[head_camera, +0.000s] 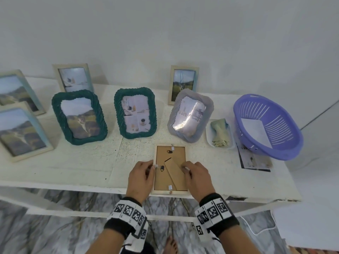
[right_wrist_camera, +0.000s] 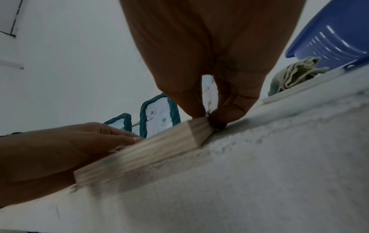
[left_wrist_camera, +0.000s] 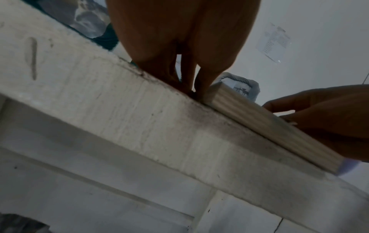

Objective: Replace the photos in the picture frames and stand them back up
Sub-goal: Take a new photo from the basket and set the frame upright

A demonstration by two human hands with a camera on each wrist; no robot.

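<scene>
A pale wooden picture frame lies face down near the front edge of the white table. Its brown backing board with the fold-out stand faces up. My left hand grips the frame's left rail, fingers curled by a small metal tab. My right hand grips the right rail opposite. In the left wrist view my left hand pinches the frame's corner. In the right wrist view my right hand pinches the other corner of the frame.
Two green woven frames and a grey woven frame stand behind. Pale frames stand at the left and back. At the right are a white tray with a cloth, a purple basket and loose photos.
</scene>
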